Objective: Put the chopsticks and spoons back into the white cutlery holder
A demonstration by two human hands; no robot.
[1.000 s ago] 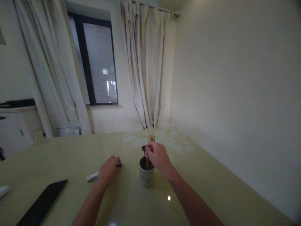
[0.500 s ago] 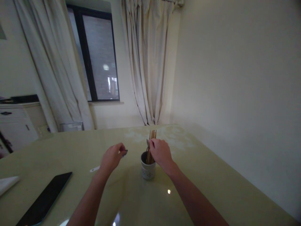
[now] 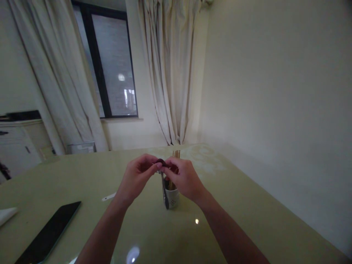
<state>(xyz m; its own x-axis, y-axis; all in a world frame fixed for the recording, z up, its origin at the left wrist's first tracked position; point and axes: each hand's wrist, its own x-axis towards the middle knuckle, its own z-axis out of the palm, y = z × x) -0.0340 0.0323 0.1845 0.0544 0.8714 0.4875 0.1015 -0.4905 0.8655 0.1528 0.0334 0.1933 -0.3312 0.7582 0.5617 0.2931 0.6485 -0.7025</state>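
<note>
Meeting above a small white utensil cup, the person's left hand and right hand both pinch a dark-bowled spoon: fingertips of each hand close on the bowl end at the top, while the slender handle hangs down in front of the cup, its tip near the table. A bundle of wooden chopsticks stands upright in the cup behind the hands. A white utensil lies flat to the left, apart from the cup; a dark tablet rests nearer the table's left edge. To do this well, the grip should probably stay light, the handle vertical and clear of the chopsticks, entering the cup's open side without tipping it.
</note>
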